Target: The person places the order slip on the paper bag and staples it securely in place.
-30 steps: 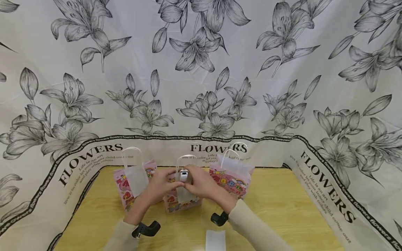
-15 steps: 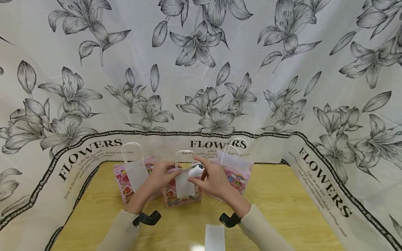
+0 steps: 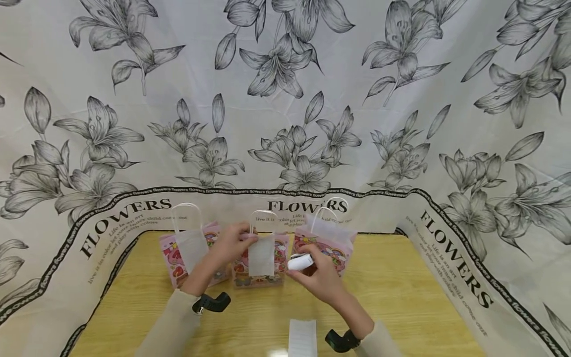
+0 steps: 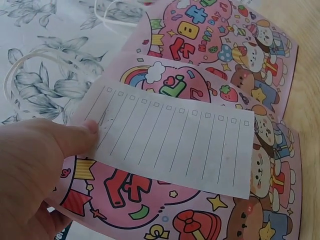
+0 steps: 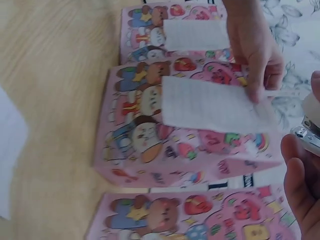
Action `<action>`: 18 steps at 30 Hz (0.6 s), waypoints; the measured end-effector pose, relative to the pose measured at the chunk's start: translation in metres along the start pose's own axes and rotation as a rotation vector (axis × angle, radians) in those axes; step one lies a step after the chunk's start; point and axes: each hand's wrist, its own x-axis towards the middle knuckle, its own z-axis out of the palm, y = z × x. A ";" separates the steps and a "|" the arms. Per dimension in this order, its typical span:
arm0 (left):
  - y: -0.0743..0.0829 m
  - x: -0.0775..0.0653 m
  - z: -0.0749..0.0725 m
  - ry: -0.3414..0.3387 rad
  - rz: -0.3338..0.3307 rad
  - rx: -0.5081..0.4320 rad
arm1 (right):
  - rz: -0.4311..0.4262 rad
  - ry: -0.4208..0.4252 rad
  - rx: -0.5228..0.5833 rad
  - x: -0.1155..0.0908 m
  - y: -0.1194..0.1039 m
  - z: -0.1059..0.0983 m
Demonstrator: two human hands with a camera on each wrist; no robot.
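Observation:
My left hand pinches the top edge of the middle pink cartoon paper bag together with a white paper slip. In the left wrist view the slip shows ruled lines with small boxes and hangs over the bag's printed front. The thumb lies on the slip; the other fingers are mostly hidden behind the bag. To the right, apart from the bag, my right hand holds a small white stapler between thumb and fingers. Its metal end shows at the edge of the right wrist view.
A matching bag with a white slip stands at left. Another stands at right, partly behind my right hand. A loose white paper lies at the table's front. A flower-printed cloth hangs behind.
My right hand has drawn the stapler away from the middle bag's top, to the right and nearer. The left hand stays at the bag's top edge, and the slip is now uncovered.

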 end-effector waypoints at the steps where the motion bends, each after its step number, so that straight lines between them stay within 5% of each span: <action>1: 0.000 0.001 -0.001 0.003 0.011 0.023 | 0.016 0.012 0.003 -0.004 0.003 0.000; 11: -0.005 0.002 -0.002 0.083 0.047 0.104 | 0.121 0.070 -0.014 -0.026 0.009 0.005; 18: 0.009 -0.010 -0.008 0.281 0.160 0.219 | 0.187 0.068 0.121 -0.023 0.006 0.011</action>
